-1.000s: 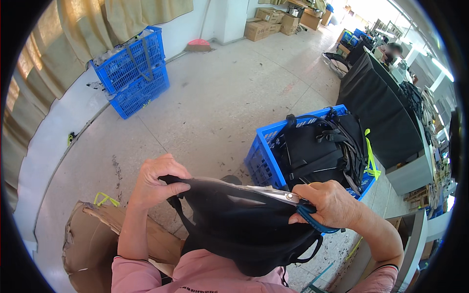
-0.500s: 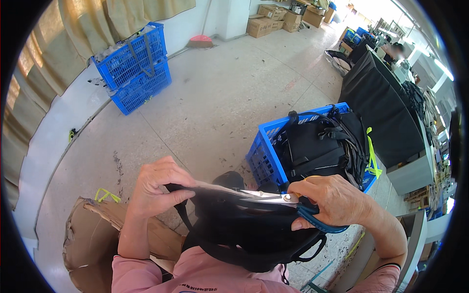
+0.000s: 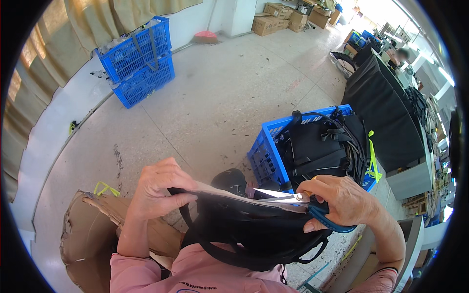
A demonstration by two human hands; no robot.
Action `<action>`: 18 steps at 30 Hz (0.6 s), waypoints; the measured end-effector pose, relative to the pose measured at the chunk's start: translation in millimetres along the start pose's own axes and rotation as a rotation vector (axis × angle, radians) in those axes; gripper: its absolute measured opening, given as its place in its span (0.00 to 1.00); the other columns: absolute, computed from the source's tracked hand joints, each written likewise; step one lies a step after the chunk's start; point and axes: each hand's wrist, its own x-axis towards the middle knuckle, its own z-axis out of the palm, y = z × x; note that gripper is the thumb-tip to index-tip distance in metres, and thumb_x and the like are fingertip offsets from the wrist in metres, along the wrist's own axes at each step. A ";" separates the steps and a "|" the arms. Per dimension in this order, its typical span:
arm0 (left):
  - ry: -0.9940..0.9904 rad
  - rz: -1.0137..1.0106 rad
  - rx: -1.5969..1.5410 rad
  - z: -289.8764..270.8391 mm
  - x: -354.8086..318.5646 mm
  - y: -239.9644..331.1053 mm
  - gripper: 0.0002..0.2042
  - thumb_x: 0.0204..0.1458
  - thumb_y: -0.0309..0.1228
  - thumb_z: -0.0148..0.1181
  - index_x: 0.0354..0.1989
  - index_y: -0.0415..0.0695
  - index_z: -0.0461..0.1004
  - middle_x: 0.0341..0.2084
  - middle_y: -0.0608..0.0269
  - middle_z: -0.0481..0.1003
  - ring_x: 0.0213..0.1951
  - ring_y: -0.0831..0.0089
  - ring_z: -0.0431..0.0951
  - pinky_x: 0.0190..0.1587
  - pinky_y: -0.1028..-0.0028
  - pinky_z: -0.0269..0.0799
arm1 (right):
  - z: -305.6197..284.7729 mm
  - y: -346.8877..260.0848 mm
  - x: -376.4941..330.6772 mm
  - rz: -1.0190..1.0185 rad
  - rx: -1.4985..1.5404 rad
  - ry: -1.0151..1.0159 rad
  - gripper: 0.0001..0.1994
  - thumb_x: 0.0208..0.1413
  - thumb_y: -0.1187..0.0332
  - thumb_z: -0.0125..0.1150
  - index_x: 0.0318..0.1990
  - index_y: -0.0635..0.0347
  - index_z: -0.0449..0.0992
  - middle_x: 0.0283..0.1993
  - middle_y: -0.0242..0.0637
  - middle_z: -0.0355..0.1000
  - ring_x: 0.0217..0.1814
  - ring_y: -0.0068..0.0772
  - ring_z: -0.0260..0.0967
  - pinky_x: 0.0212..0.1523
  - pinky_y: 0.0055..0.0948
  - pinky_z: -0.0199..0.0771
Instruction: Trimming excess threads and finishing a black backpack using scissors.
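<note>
A black bag [image 3: 254, 232] with straps lies across my lap, its pale inner edge turned upward. My left hand [image 3: 163, 190] pinches the bag's edge at its left end, thumb and fingers closed on it. In my right hand [image 3: 342, 202] is a pair of scissors [image 3: 299, 197] with dark teal handles. Their blades are spread apart and point left, lying along the bag's upper edge near its right end. Whether any thread is between the blades I cannot tell.
Ahead on the right stands a blue crate [image 3: 273, 151] full of black bags [image 3: 317, 146]. A torn cardboard box [image 3: 88, 239] is at my left. Two stacked blue crates [image 3: 141, 63] stand by the curtain. Behind the black-draped table [image 3: 381, 107] is another person [image 3: 401, 56].
The scissors have shifted slightly right and their blades have spread wider. My left hand keeps its pinch on the bag's edge, and the bag has tilted a little.
</note>
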 end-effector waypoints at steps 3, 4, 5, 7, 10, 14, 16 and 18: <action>0.005 0.010 0.002 1.9 -0.8 2.2 0.13 0.28 0.21 0.70 0.26 0.47 0.77 0.23 0.70 0.77 0.24 0.75 0.71 0.27 0.77 0.62 | 1.3 -1.3 4.5 -0.031 0.014 -0.031 0.28 0.39 0.43 0.66 0.38 0.58 0.70 0.29 0.37 0.70 0.31 0.38 0.71 0.30 0.32 0.68; 0.009 0.013 0.008 2.9 -0.8 2.9 0.13 0.28 0.20 0.70 0.26 0.47 0.77 0.23 0.70 0.77 0.24 0.75 0.70 0.26 0.77 0.62 | 2.1 -1.7 7.0 -0.041 0.036 -0.069 0.28 0.39 0.43 0.66 0.37 0.58 0.70 0.28 0.37 0.70 0.31 0.38 0.71 0.30 0.31 0.68; 0.007 0.011 0.008 3.5 -0.8 3.4 0.13 0.28 0.20 0.70 0.26 0.47 0.77 0.23 0.70 0.77 0.24 0.75 0.70 0.26 0.77 0.62 | 3.8 -0.5 8.4 -0.040 0.038 -0.069 0.28 0.39 0.43 0.66 0.37 0.58 0.70 0.28 0.37 0.70 0.31 0.38 0.71 0.30 0.31 0.68; 0.021 -0.014 0.010 3.6 -1.7 5.3 0.13 0.28 0.20 0.70 0.26 0.47 0.77 0.22 0.71 0.77 0.24 0.76 0.71 0.27 0.77 0.62 | 6.3 0.9 11.1 -0.063 0.078 -0.115 0.25 0.40 0.45 0.66 0.35 0.58 0.70 0.26 0.36 0.71 0.28 0.37 0.71 0.27 0.30 0.68; 0.039 -0.039 0.021 4.2 -3.4 6.5 0.12 0.29 0.19 0.69 0.25 0.47 0.78 0.22 0.70 0.77 0.23 0.76 0.71 0.27 0.77 0.62 | 7.7 -2.9 10.5 -0.027 0.068 -0.117 0.24 0.38 0.50 0.70 0.36 0.57 0.70 0.25 0.35 0.69 0.26 0.35 0.69 0.25 0.27 0.67; 0.032 -0.050 0.025 4.4 -1.8 6.2 0.12 0.29 0.19 0.68 0.25 0.47 0.78 0.21 0.70 0.77 0.23 0.76 0.71 0.27 0.77 0.62 | 11.4 -6.8 9.3 -0.058 0.067 -0.042 0.20 0.44 0.50 0.66 0.30 0.58 0.71 0.20 0.33 0.70 0.21 0.35 0.69 0.22 0.27 0.67; 0.042 -0.061 0.018 4.6 -1.7 6.7 0.12 0.29 0.18 0.68 0.25 0.47 0.78 0.21 0.70 0.77 0.23 0.76 0.71 0.27 0.77 0.62 | 13.1 -5.3 9.0 -0.085 -0.005 0.003 0.21 0.42 0.49 0.66 0.32 0.58 0.70 0.21 0.34 0.70 0.23 0.35 0.70 0.24 0.29 0.67; 0.041 -0.069 0.016 4.6 -1.8 7.3 0.12 0.29 0.18 0.67 0.25 0.47 0.78 0.21 0.70 0.77 0.23 0.76 0.71 0.27 0.77 0.62 | 10.6 -10.9 10.2 -0.059 -0.025 -0.002 0.22 0.42 0.49 0.66 0.33 0.58 0.70 0.21 0.34 0.70 0.24 0.35 0.69 0.24 0.30 0.67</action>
